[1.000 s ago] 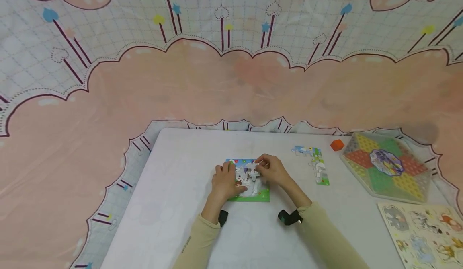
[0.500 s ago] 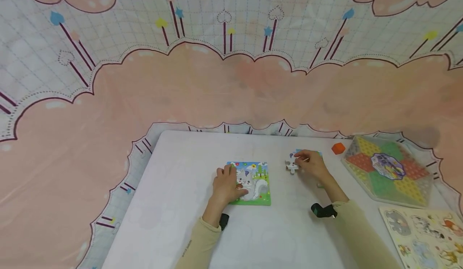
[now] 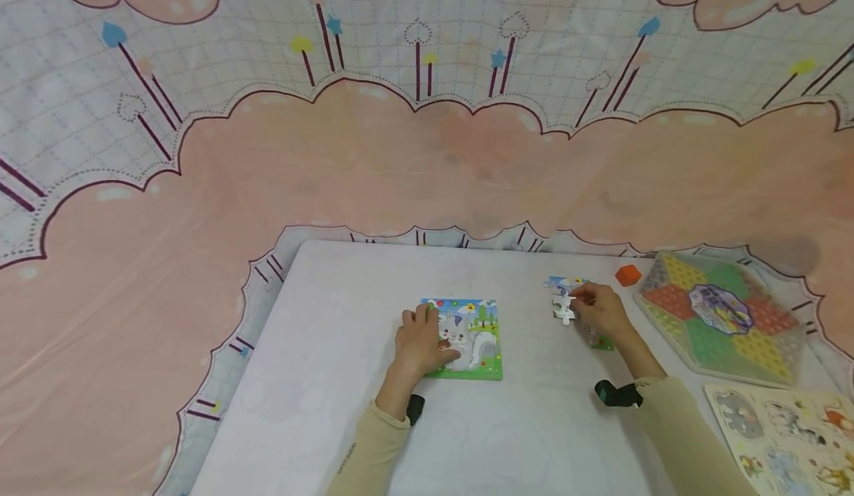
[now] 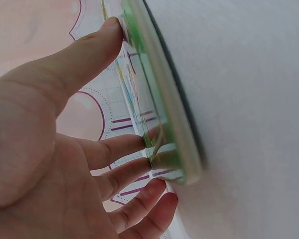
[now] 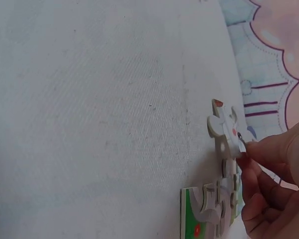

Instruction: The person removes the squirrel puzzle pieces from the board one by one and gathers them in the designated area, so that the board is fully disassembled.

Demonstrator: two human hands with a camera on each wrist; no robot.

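Observation:
My left hand (image 3: 416,344) rests on a square picture board (image 3: 482,344) showing a white squirrel-like animal on green and blue. Its thumb and fingertips lie spread on the board's surface, as the left wrist view shows. To the right, my right hand (image 3: 606,314) pinches a jigsaw puzzle piece (image 5: 226,132) between thumb and fingers. This piece is mostly white and grey, with rounded knobs. It is held close over an L-shaped group of joined puzzle pieces (image 5: 192,216), partly hidden behind the right hand in the head view.
An orange block (image 3: 628,275) lies near the table's back edge. Beside it is a hexagonal case (image 3: 720,359) with patterned coloured shapes. An animal puzzle board (image 3: 760,422) sits at the front right. The white table (image 3: 320,348) meets a patterned cloth behind.
My right hand has moved right with the puzzle piece, from over the picture board to the joined pieces. The left hand has stayed on the board.

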